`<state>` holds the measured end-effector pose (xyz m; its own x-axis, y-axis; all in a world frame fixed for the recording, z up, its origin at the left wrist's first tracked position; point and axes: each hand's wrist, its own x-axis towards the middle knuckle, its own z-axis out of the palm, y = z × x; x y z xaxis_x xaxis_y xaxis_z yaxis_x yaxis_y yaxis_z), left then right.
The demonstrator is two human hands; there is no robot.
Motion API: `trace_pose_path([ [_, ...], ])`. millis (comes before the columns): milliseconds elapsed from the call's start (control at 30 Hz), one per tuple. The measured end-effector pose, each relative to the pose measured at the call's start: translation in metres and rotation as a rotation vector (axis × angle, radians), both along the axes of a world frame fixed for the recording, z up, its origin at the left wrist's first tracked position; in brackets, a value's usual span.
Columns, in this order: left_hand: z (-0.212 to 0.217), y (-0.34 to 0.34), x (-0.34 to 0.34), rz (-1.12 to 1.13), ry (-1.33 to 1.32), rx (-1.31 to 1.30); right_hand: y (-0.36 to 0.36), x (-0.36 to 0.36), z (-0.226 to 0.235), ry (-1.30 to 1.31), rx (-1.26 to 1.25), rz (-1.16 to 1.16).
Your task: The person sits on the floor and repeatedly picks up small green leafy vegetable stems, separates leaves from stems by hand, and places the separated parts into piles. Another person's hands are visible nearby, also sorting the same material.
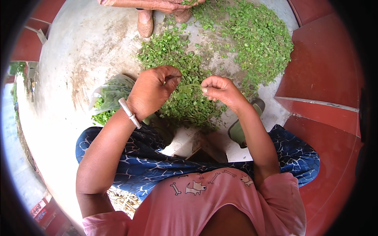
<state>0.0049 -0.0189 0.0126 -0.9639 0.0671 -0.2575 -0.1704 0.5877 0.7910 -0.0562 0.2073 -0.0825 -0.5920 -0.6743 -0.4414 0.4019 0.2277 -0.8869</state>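
Between my two hands, above a pile of leafy green herbs [191, 106], a thin green herb stem [193, 85] is stretched out sideways. My right hand [221, 89] pinches its right end between thumb and fingertips. My left hand [154, 85], with a pale bangle [129, 112] on its wrist, is closed in a pinch near the stem's other end. What lies between the left fingertips is too small to make out against the greens.
A clear plastic bag [114, 94] of greens stands left of my left wrist. A larger heap of greens [260, 43] spreads on the concrete floor [90, 51] at the far right. Red panels [327, 63] line the right side. Another person's arm [145, 4] and shoes [145, 28] are at the far edge.
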Motion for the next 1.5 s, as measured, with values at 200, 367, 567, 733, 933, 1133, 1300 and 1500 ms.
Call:
trace_pose_path([
  [200, -0.018, 0.007, 0.003, -0.087, -0.038, -0.007, -0.005, 0.004, 0.02, -0.02, -0.045, 0.014],
  [367, -0.026, 0.014, 0.004, -0.148, -0.051, 0.061, -0.012, 0.01, 0.029, -0.047, -0.084, 0.035],
  [567, -0.026, 0.018, 0.005, -0.188, -0.069, 0.015, -0.012, 0.013, 0.027, -0.116, -0.047, 0.035],
  [733, -0.021, 0.023, 0.011, -0.289, 0.058, -0.175, -0.013, 0.014, 0.024, -0.166, -0.027, -0.007],
  [933, -0.019, 0.024, 0.017, -0.514, 0.272, -0.544, -0.015, 0.02, 0.014, -0.313, -0.078, -0.018],
  [1133, -0.019, 0.021, 0.02, -0.496, 0.254, -0.561, -0.026, 0.039, -0.004, -0.451, -0.255, -0.041],
  [1300, 0.001, 0.007, 0.008, -0.028, -0.139, -0.124, -0.032, 0.049, -0.033, -0.258, -0.174, 0.184],
  [1500, 0.023, 0.003, -0.002, 0.383, -0.239, 0.66, -0.008, 0.021, -0.111, 0.66, 0.556, -0.153],
])
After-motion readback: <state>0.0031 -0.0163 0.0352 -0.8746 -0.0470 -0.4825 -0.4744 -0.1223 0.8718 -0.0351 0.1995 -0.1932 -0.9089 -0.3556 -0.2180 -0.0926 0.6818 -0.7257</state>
